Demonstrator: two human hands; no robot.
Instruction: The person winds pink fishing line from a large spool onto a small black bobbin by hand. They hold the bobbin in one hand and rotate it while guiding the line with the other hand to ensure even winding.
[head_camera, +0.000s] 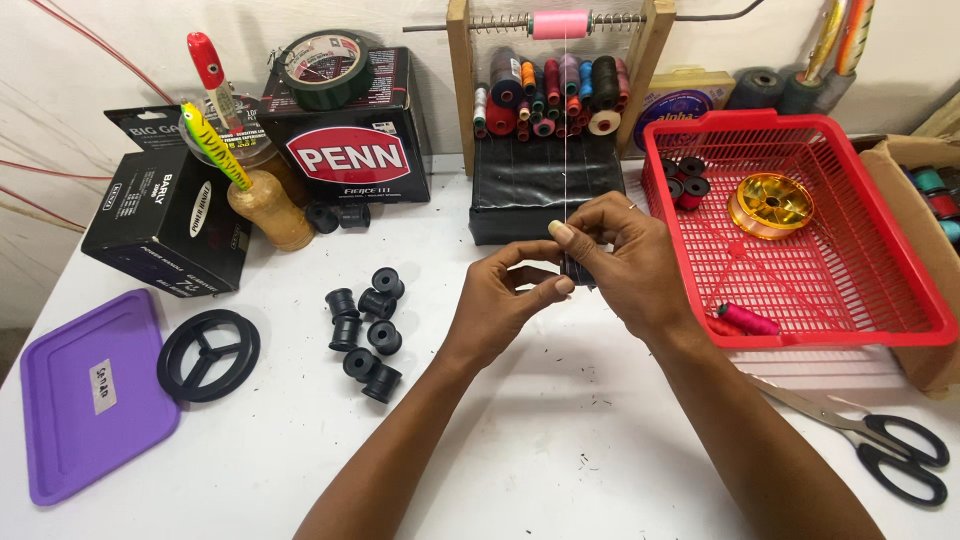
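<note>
Both my hands meet over the middle of the white table. My right hand grips a small black bobbin, mostly hidden by the fingers. My left hand pinches a thin pale thread beside that bobbin. The thread runs straight up to a pink spool on the metal rod of a wooden rack. Several empty black bobbins lie loose to the left of my left hand.
A red plastic basket at right holds a gold spool, black bobbins and a pink spool. Scissors lie at front right. A purple tray, black ring, black boxes, tape roll and fishing lure stand left.
</note>
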